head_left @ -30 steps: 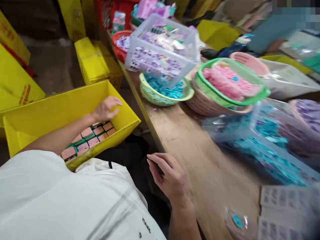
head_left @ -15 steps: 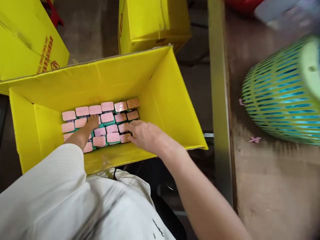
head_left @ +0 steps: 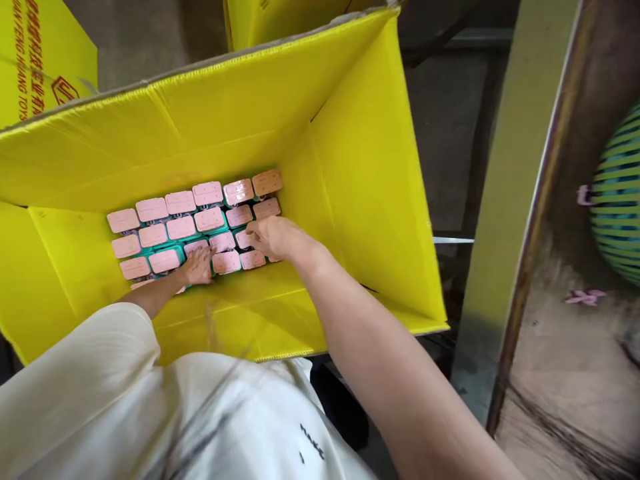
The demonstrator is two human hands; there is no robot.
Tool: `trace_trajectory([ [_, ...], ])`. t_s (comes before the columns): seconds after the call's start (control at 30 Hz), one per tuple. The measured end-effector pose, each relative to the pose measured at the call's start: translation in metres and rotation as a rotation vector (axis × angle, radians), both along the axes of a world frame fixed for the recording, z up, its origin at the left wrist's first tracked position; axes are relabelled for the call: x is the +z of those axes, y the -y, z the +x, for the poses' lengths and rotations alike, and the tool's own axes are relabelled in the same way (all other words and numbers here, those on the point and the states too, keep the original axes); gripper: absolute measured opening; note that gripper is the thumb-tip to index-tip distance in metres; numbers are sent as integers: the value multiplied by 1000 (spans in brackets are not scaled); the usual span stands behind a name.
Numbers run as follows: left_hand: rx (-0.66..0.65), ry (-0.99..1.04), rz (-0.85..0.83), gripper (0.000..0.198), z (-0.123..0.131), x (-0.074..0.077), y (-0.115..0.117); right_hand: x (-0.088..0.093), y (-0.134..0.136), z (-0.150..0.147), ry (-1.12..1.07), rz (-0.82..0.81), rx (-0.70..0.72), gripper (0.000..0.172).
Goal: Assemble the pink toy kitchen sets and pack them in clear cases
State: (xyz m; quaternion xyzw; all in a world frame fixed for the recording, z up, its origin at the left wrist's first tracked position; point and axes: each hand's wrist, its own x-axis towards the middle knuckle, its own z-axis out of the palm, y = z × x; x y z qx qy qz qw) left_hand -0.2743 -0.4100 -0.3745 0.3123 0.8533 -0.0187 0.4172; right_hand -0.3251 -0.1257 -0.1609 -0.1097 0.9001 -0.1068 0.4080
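Rows of small pink-topped boxes with rounded corners (head_left: 181,227) and green sides lie packed side by side on the floor of a yellow carton (head_left: 370,167). My left hand (head_left: 198,265) rests with its fingers stretched out over the boxes in the front rows near the middle. At the right end of the rows is my right hand (head_left: 274,237), its fingers apart and bent down onto the box tops, covering some of them. Neither hand lifts a box. My left forearm hides part of the front row.
Another yellow carton (head_left: 45,60) with red print stands at the far left, and a further one (head_left: 280,17) behind. On the right, a table (head_left: 560,373) with a metal edge carries a green slatted basket (head_left: 620,200) and a small pink piece (head_left: 585,297).
My left hand has shifted from the middle rows towards the front and right. My right hand has moved slightly back along the right-end boxes. The view has come closer to the carton.
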Motion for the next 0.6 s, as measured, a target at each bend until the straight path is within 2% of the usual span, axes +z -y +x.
trace_trajectory([
  [0.1, -49, 51, -33, 119, 22, -16, 5, -12, -6, 23, 85, 27, -70, 43],
  [0.27, -52, 17, -54, 112, 23, -43, -4, -35, -5, 62, 223, 59, -87, 46],
  [0.4, -15, -26, -24, 96, 31, -48, -16, -46, -2, 79, 290, 59, -85, 47],
  [0.6, 57, -92, -11, 86, 37, -52, -35, -42, -1, 74, 292, 96, -90, 46],
])
